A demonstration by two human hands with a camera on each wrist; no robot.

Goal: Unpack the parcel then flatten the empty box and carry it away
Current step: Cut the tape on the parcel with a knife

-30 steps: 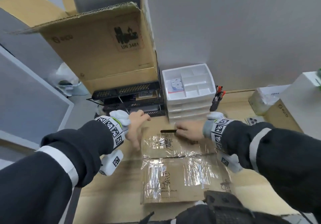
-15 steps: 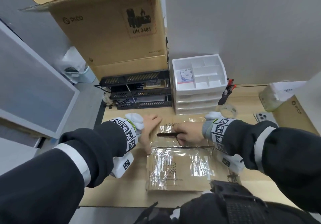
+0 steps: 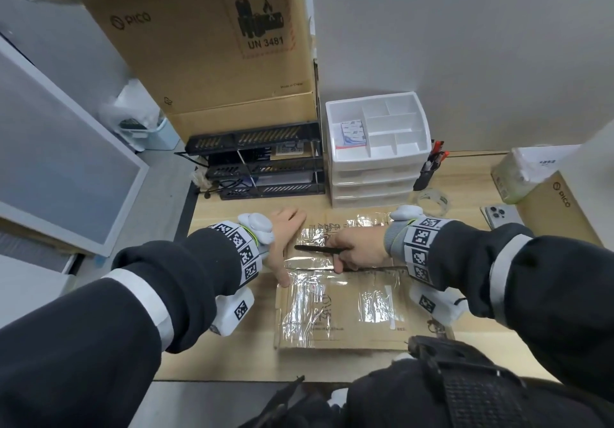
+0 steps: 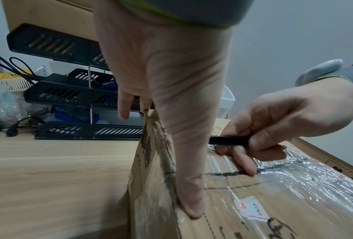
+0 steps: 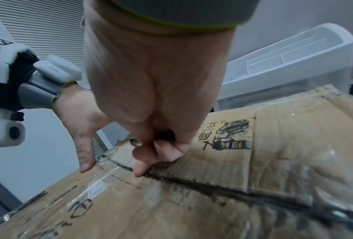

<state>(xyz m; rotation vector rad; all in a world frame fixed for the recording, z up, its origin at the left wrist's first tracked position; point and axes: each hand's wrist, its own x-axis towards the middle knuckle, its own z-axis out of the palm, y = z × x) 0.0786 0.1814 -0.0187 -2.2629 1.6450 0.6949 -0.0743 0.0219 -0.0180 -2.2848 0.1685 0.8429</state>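
A brown cardboard parcel (image 3: 345, 311) wrapped in clear tape lies on the wooden desk in front of me. My left hand (image 3: 282, 245) lies straight along the parcel's left edge, thumb (image 4: 192, 202) on the top and fingers down its side. My right hand (image 3: 358, 251) grips a slim black cutter (image 3: 315, 249) and holds it level over the middle seam, a fingertip (image 5: 140, 169) touching the dark seam line (image 5: 192, 184). The seam to the right of that hand shows as a dark slit. The parcel (image 5: 253, 161) fills the right wrist view; its top flaps lie flat.
A large PICO carton (image 3: 206, 45) stands at the back, over black letter trays (image 3: 265, 162). White drawers (image 3: 378, 152), a pen cup (image 3: 428, 168), a tape roll (image 3: 432, 198), a phone (image 3: 498, 215) and another carton (image 3: 558, 208) lie right of them. Bare desk (image 4: 59, 177) lies left.
The head view has tilted and come closer. My right hand with the cutter has stayed over the seam near the parcel's left end; my left hand keeps its place on the left edge.
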